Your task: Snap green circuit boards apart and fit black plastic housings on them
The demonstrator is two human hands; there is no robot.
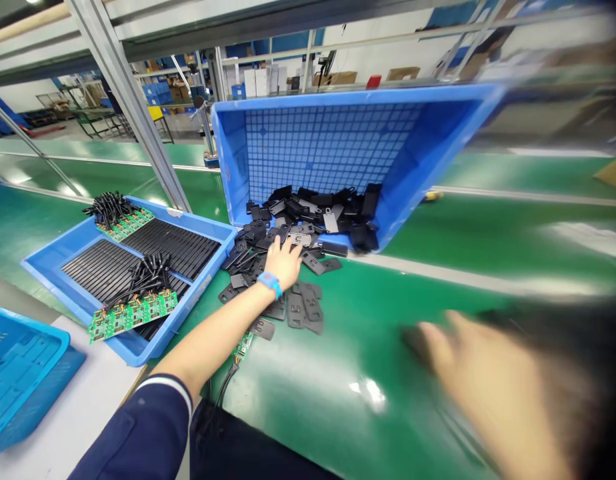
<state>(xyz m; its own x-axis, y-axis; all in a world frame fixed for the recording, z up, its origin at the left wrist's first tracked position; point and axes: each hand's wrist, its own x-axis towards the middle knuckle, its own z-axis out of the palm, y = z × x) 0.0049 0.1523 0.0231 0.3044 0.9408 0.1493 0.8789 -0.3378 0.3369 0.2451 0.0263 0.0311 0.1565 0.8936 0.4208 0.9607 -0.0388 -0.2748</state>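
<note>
My left hand (284, 261) reaches out over a heap of small black plastic parts (308, 223) that spills from a tipped blue crate (338, 143) onto the green belt (348, 360). Its fingers lie spread on the parts, and a blue band sits on the wrist. My right hand (493, 390) is close to the camera at the lower right, heavily blurred by motion; something dark shows at its fingertips, but I cannot make out the fingers. A small green circuit board with a black cable (242, 350) lies under my left forearm.
A shallow blue tray (138, 287) at the left holds black ribbed inserts and green circuit boards with black cables (133, 313). Another blue basket (23, 367) sits at the lower left on a white table. A slanted metal frame post (133, 107) rises behind the tray.
</note>
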